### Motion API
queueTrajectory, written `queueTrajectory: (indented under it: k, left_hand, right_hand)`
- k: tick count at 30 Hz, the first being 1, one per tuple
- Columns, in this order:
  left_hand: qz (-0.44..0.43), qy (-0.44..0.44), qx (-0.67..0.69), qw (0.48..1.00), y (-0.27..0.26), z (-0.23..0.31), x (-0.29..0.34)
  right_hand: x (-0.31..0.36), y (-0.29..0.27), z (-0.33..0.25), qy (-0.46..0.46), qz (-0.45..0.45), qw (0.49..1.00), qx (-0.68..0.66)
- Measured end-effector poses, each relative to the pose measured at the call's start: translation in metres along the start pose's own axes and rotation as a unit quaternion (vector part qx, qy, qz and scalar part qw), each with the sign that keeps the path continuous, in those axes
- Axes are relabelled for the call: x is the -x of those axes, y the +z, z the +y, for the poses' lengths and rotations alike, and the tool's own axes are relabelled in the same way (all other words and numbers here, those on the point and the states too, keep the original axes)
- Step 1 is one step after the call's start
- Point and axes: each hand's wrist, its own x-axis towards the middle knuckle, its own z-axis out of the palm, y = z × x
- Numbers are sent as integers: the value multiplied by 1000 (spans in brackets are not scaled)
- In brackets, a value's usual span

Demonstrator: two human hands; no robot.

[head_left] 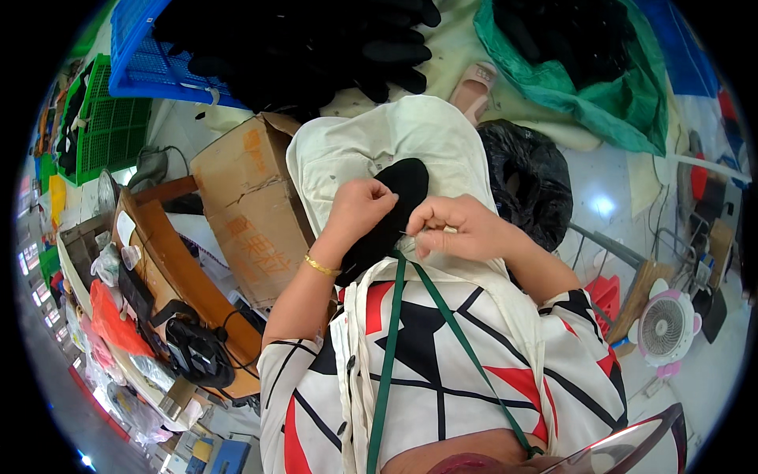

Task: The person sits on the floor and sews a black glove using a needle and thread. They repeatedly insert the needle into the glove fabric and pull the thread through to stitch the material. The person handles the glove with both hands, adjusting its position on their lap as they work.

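Note:
Across my lap, on a white apron (339, 154), lies a long, rounded black fabric piece (410, 178), shaped like a slipper or sole. My left hand (363, 207) is over its left side, thumb and fingertips pinched together; anything between them is too small to see. To the right of the piece, my right hand (452, 225) has its fingers curled in toward the thumb. A thin, bright sliver shows by those fingertips, though what it is I cannot make out. A green cord (387, 347) hangs from my neck down to the near end of the black piece.
Ahead is a blue basket (142, 63) heaped with dark pieces, and a green sack (584, 110) holding more. A cardboard box (245, 213) and a wooden table (170, 261) stand at left. On the right are a black plastic bag (529, 174) and a small fan (667, 324).

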Motion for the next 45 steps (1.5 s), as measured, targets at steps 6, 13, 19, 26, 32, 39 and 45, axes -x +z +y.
queueTrajectory:
  k: [6, 13, 19, 26, 32, 39, 45]
  left_hand:
    - [-42, -55, 167, 983, -9, -12, 7]
    - [-17, -39, 165, 985, -5, -25, 8]
    - [-19, -87, 137, 987, -7, 6, 7]
    - [-8, 2, 46, 999, 1, -19, 3]
    - [31, 13, 0, 999, -7, -4, 19]
    - [64, 71, 129, 987, -7, -31, 6]
    - [-17, -68, 248, 966, -4, -29, 5]
  right_hand:
    - [-26, -18, 35, -67, 120, 966, 217]
    - [-44, -15, 45, -47, 177, 958, 222]
    - [-17, 9, 13, -62, 11, 995, 84]
    - [-23, 6, 18, -61, 12, 992, 106]
    - [-57, -16, 62, -119, 170, 876, 435]
    - [-71, -18, 77, -134, 142, 828, 526]
    - [-78, -10, 87, -163, 162, 886, 402]
